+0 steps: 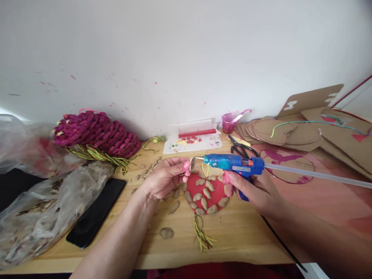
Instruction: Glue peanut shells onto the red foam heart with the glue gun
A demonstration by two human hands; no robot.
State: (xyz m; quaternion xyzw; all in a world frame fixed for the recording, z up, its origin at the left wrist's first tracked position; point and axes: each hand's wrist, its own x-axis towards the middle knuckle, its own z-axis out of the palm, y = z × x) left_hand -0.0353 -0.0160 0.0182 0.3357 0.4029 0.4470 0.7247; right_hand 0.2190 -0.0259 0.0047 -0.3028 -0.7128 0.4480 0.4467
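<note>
Pinched between the fingertips of my left hand [167,176] is a peanut [192,165], held up above the table. My right hand [258,192] grips a blue hot glue gun [229,162], its metal nozzle at the peanut and a long clear glue stick [316,177] sticking out of the back. Below both hands lies a red disc [197,190] with several peanuts on it in a ring and across the middle. A yellow loop [205,169] shows at its top edge, and a yellow-green tassel [201,234] hangs from its bottom edge. My right hand covers part of the disc's right side.
Loose peanuts [174,207] are scattered left of the disc. A black phone [97,211] and a plastic bag [55,209] lie further left. Stacked purple peanut discs [95,133] lean at the wall. Scissors [244,147], a purple-stained cup [229,123] and cardboard discs [267,131] are at right.
</note>
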